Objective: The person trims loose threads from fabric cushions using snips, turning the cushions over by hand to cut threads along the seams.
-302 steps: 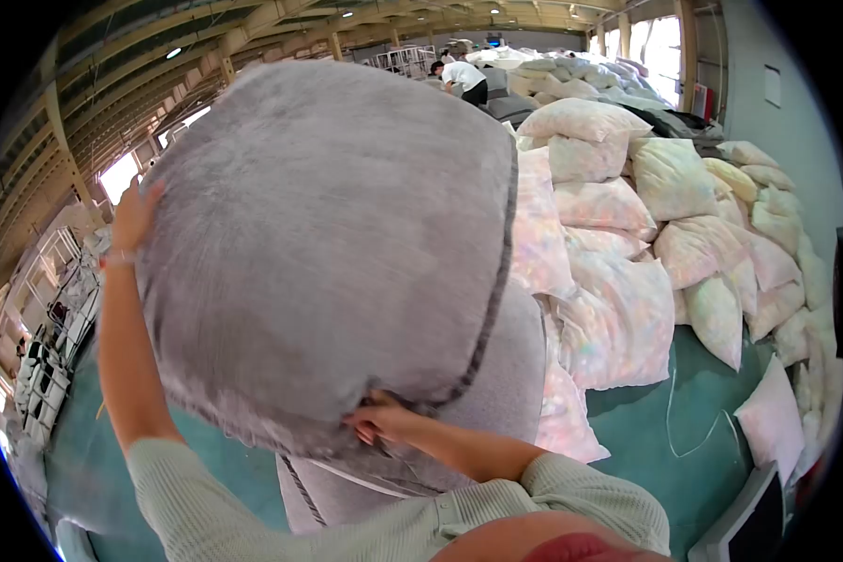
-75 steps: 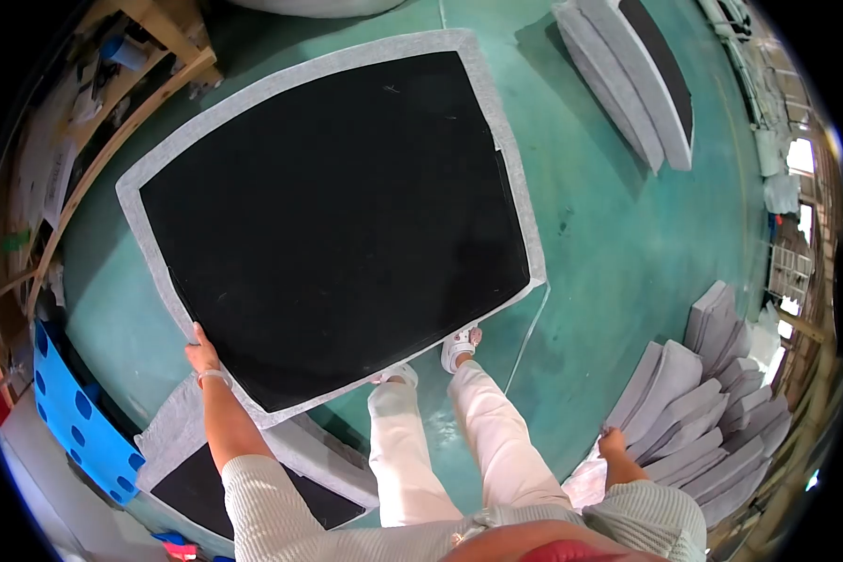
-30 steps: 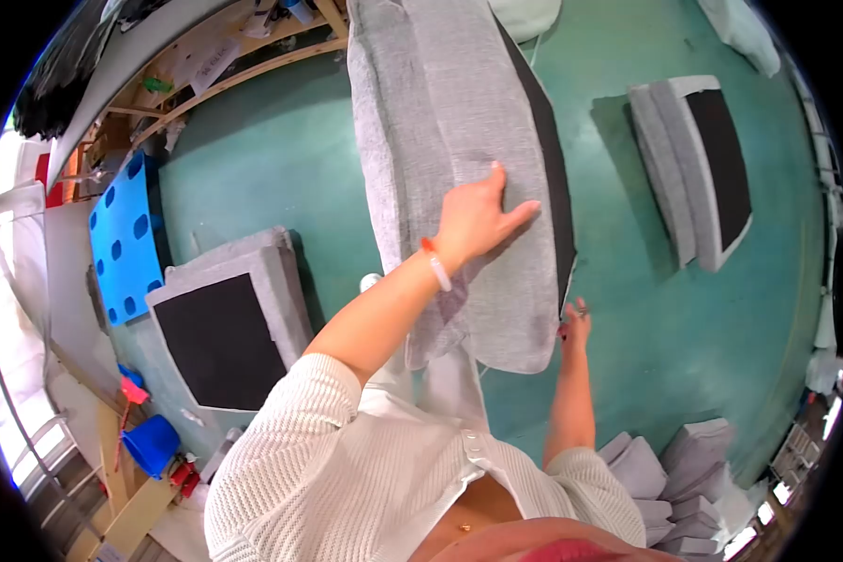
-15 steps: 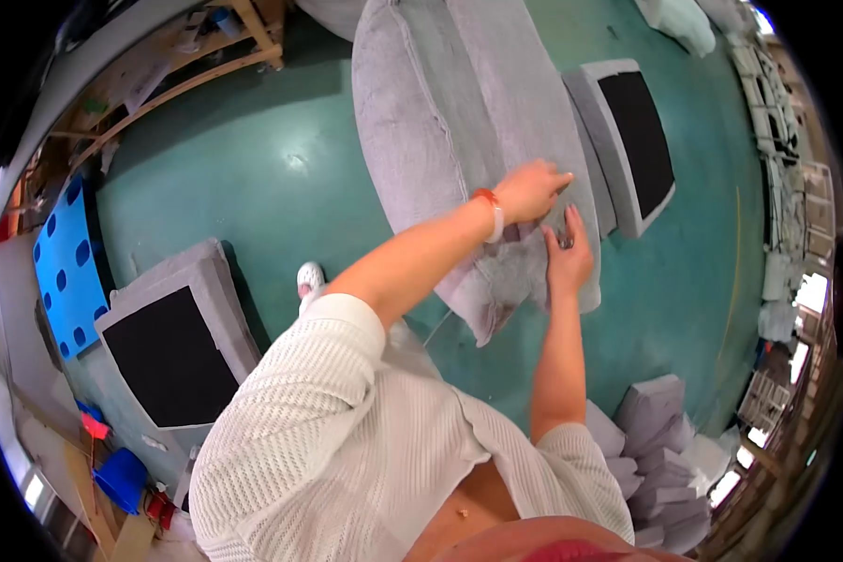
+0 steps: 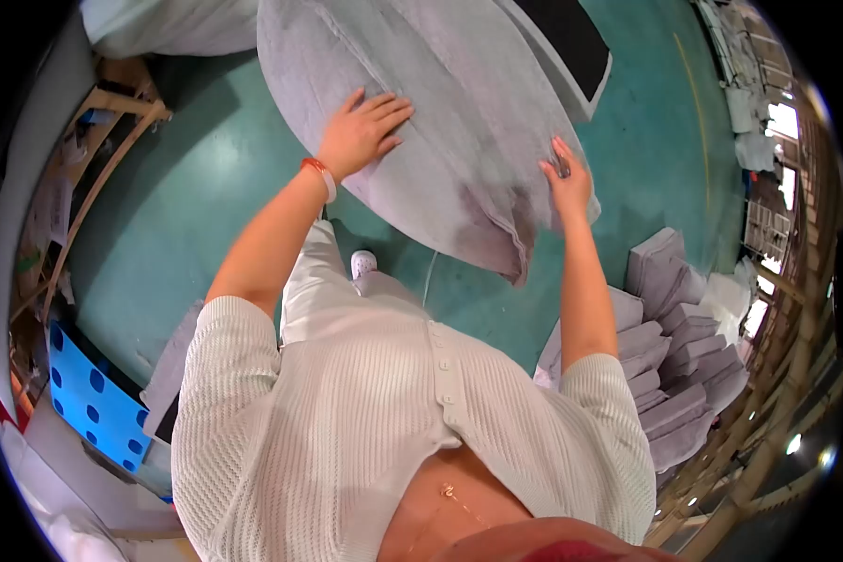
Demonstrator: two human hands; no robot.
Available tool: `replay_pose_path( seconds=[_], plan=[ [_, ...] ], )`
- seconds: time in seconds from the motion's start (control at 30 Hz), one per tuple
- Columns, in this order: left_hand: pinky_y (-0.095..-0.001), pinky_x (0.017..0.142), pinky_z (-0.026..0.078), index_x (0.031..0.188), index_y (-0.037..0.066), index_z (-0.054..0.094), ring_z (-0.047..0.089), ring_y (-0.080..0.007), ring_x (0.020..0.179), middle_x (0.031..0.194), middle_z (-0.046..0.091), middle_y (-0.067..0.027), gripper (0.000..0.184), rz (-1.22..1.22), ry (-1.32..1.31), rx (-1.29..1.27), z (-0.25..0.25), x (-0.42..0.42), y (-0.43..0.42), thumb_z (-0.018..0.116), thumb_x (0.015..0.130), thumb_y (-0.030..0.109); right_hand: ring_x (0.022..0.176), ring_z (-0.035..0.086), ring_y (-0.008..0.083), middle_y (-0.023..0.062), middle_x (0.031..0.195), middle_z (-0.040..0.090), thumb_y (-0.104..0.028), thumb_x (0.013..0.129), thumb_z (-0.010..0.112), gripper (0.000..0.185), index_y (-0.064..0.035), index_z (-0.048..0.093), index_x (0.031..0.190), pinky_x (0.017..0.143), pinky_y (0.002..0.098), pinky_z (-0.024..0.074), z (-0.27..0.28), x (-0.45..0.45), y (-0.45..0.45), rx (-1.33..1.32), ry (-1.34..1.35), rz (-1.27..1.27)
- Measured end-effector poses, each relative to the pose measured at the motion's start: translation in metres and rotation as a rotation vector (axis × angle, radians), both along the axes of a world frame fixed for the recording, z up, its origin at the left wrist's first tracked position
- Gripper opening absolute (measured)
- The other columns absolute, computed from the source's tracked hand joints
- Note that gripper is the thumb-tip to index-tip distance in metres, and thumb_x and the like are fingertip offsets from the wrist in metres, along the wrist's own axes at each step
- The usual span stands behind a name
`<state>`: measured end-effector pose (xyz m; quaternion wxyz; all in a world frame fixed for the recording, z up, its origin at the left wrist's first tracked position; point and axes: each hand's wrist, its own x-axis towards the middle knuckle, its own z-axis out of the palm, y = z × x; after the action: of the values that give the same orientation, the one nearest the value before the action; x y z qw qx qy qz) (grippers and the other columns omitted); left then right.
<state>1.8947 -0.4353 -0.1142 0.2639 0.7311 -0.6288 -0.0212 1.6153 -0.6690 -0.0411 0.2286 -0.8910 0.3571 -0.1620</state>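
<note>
Left hand (image 5: 361, 131): palm down, fingers spread flat on the grey cushion (image 5: 440, 122), which extends above and right of the fingertips. Right hand (image 5: 569, 183): raised at the cushion's right edge, thumb and forefinger apart; whether they grip, cannot tell.

A glossy green floor (image 5: 206, 197) with a yellow line (image 5: 691, 122) reaches a wooden bench (image 5: 126, 102), bright windows (image 5: 782, 120) and small glowing lights (image 5: 794, 444).

A blue panel (image 5: 75, 382) with dark spots sits near the wooden rack (image 5: 120, 102), past a pale, bulging bundle (image 5: 173, 28), while a yellow line (image 5: 696, 112) marks the green floor (image 5: 187, 211).
</note>
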Motion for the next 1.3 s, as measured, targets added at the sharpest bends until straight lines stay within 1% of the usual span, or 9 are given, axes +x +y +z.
replay_pose_path(
  seconds=[0.2, 0.37, 0.43, 0.5, 0.63, 0.93, 1.03, 1.1, 1.3],
  plan=[
    [-0.0413, 0.101, 0.027, 0.122, 0.014, 0.046, 0.039, -0.0222, 0.12, 0.13, 0.043, -0.0045, 0.049, 0.265, 0.041, -0.251, 0.024, 0.112, -0.038, 0.061, 0.078, 0.028, 0.116, 0.047, 0.0193, 0.0089, 0.126, 0.049, -0.001, 0.072, 0.065, 0.046, -0.0033, 0.054, 0.116, 0.094, 0.0283, 0.038, 0.0, -0.004, -0.01, 0.216, 0.002, -0.137],
    [-0.045, 0.102, 0.022, 0.133, -0.002, 0.026, 0.026, -0.0344, 0.127, 0.137, 0.029, -0.0219, 0.091, 0.864, 0.25, -0.334, 0.006, 0.233, -0.064, 0.063, 0.07, 0.053, 0.115, 0.047, 0.0188, 0.0061, 0.128, 0.048, 0.002, 0.072, 0.063, 0.047, -0.0067, 0.053, 0.118, 0.091, 0.0275, 0.04, 0.006, -0.004, -0.011, 0.163, 0.077, -0.131],
    [-0.0398, 0.102, 0.025, 0.133, -0.005, 0.023, 0.029, -0.0328, 0.126, 0.135, 0.032, -0.0228, 0.097, 0.833, 0.377, -0.231, -0.008, 0.26, -0.072, 0.063, 0.069, 0.056, 0.115, 0.047, 0.0191, 0.0062, 0.128, 0.048, 0.003, 0.072, 0.063, 0.047, -0.0068, 0.054, 0.118, 0.092, 0.0273, 0.0399, 0.008, -0.004, -0.011, 0.151, 0.09, -0.119],
    [-0.0339, 0.1, 0.029, 0.132, -0.006, 0.024, 0.035, -0.0317, 0.123, 0.132, 0.035, -0.0235, 0.092, 0.495, 1.076, -0.208, -0.013, 0.268, -0.076, 0.063, 0.072, 0.052, 0.116, 0.047, 0.0189, 0.0064, 0.127, 0.048, 0.005, 0.072, 0.062, 0.048, -0.0073, 0.053, 0.118, 0.092, 0.0263, 0.0393, 0.01, -0.001, -0.013, 0.173, 0.122, -0.156],
    [-0.032, 0.093, 0.037, 0.121, -0.002, 0.045, 0.051, -0.0252, 0.109, 0.115, 0.055, -0.016, 0.068, 0.434, 1.136, -0.222, -0.02, 0.256, -0.082, 0.062, 0.076, 0.046, 0.119, 0.043, 0.0199, 0.0113, 0.129, 0.046, 0.008, 0.073, 0.059, 0.048, -0.0006, 0.05, 0.12, 0.099, 0.029, 0.0341, 0.006, -0.007, -0.016, 0.233, 0.105, -0.186],
    [-0.0364, 0.077, 0.043, 0.107, -0.001, 0.053, 0.056, -0.0293, 0.087, 0.094, 0.061, -0.0161, 0.046, 0.346, 1.125, -0.35, 0.036, 0.119, -0.116, 0.064, 0.078, 0.034, 0.117, 0.045, 0.0185, 0.0102, 0.124, 0.05, 0.006, 0.074, 0.057, 0.047, 0.0004, 0.049, 0.12, 0.094, 0.0283, 0.0387, -0.003, -0.09, -0.029, 0.254, 0.026, -0.356],
    [-0.0392, 0.068, 0.036, 0.097, 0.002, 0.053, 0.051, -0.0318, 0.074, 0.081, 0.055, -0.0149, 0.049, 0.308, 0.796, -0.323, 0.066, 0.035, -0.126, 0.069, 0.07, 0.039, 0.094, 0.059, 0.0155, 0.009, 0.11, 0.06, -0.002, 0.076, 0.059, 0.038, 0.0002, 0.055, 0.113, 0.075, 0.0241, 0.0467, 0.012, -0.133, -0.031, 0.117, 0.301, -0.597],
    [-0.0371, 0.067, 0.032, 0.091, 0.003, 0.051, 0.047, -0.0292, 0.074, 0.08, 0.051, -0.0131, 0.048, 0.259, 0.717, -0.451, 0.082, -0.024, -0.133, 0.069, 0.067, 0.041, 0.063, 0.055, 0.0092, 0.0059, 0.095, 0.064, -0.008, 0.077, 0.059, 0.03, -0.0007, 0.06, 0.105, 0.053, 0.0209, 0.043, 0.021, -0.154, -0.039, 0.114, -0.076, -0.94],
    [-0.0372, 0.069, 0.03, 0.086, 0.005, 0.049, 0.046, -0.0278, 0.079, 0.084, 0.048, -0.0096, 0.044, 0.101, 0.628, -0.423, 0.137, -0.213, -0.136, 0.069, 0.066, 0.038, 0.053, 0.041, 0.0079, 0.0017, 0.082, 0.052, -0.022, 0.077, 0.065, 0.036, -0.0027, 0.055, 0.107, 0.046, 0.0223, 0.0363, 0.128, -0.062, -0.013, -0.165, -0.297, -0.418]
  ],
)
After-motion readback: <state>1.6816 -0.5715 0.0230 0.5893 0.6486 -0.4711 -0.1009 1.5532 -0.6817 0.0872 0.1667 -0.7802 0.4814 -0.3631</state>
